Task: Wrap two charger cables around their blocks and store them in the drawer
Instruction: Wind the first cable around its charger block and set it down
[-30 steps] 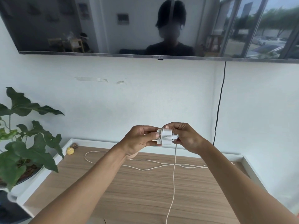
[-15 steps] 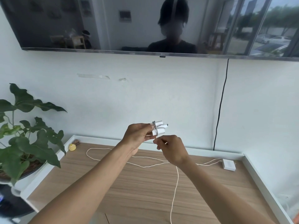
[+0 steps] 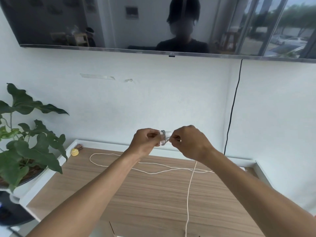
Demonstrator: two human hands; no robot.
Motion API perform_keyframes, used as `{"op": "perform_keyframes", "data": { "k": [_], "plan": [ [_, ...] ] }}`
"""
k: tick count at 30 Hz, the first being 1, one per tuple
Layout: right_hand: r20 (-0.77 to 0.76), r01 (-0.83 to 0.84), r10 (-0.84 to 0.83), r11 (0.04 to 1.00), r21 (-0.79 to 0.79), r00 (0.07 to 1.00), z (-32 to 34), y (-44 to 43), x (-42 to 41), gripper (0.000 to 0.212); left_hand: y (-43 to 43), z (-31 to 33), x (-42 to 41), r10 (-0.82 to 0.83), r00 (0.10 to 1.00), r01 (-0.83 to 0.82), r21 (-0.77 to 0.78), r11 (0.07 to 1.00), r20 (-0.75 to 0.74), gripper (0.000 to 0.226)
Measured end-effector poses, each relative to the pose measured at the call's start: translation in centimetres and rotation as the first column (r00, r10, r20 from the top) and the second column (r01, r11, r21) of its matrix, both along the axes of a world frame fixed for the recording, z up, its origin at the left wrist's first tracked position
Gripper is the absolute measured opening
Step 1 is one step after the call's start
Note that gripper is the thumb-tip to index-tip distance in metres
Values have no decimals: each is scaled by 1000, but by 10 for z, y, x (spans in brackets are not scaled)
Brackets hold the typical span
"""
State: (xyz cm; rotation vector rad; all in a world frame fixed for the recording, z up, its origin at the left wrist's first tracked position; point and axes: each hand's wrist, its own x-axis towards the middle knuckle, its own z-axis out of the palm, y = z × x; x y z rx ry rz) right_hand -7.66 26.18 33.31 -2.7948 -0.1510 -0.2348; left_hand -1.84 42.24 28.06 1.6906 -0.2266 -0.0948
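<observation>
A small white charger block [image 3: 164, 138] is held up in front of the wall, above the wooden cabinet top [image 3: 153, 194]. My left hand [image 3: 145, 140] grips the block's left end. My right hand [image 3: 189, 142] pinches the white cable right beside the block, where a turn or two of cable crosses it. From my right hand the white cable [image 3: 189, 194] hangs straight down past the front edge. A second white cable [image 3: 119, 162] lies in a long loop across the back of the top. My right forearm hides its block.
A leafy potted plant [image 3: 25, 144] stands at the left. A small yellow object [image 3: 74, 152] sits at the back left corner. A wall-mounted TV [image 3: 153, 23] hangs above, with a black cord [image 3: 232, 108] running down the wall at the right. A seam shows at the front edge [image 3: 112, 230].
My right hand rose from below the block to beside it, bringing the cable up against the block. My right forearm now covers the second block at the back right.
</observation>
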Motion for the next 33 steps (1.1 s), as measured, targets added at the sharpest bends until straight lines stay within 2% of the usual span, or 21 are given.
{"op": "perform_keyframes", "data": {
  "k": [3,6,10,13,17,23,27,31,33],
  "plan": [
    [62,-51,57,994,-93,996,14,-7,9,21,-5,10,3,-32,995,27,55,998,97,6],
    [107,-83,105,977,-197,989,23,-15,16,23,-8,19,4,-93,982,69,142,987,166,6],
    [99,-103,125,973,-208,987,33,-22,18,18,-5,24,5,-209,960,171,204,964,186,8],
    [55,-122,132,981,-149,990,39,-22,19,16,-3,30,4,-289,940,243,239,940,182,13],
    [-27,-144,144,989,16,989,41,-27,27,9,1,31,4,-375,910,321,271,907,175,15],
    [-85,-191,226,935,298,970,29,-38,36,12,4,26,-6,-419,906,417,40,908,66,18],
    [-121,-173,270,842,511,955,20,-42,32,13,5,30,-12,-473,879,475,-32,879,59,20],
    [-77,-148,265,730,667,961,1,-35,31,39,7,38,-11,-411,911,402,-262,877,21,28],
    [-49,-132,226,716,686,973,-10,-30,30,30,6,42,-10,-379,925,359,-341,869,8,24]
  ]
}}
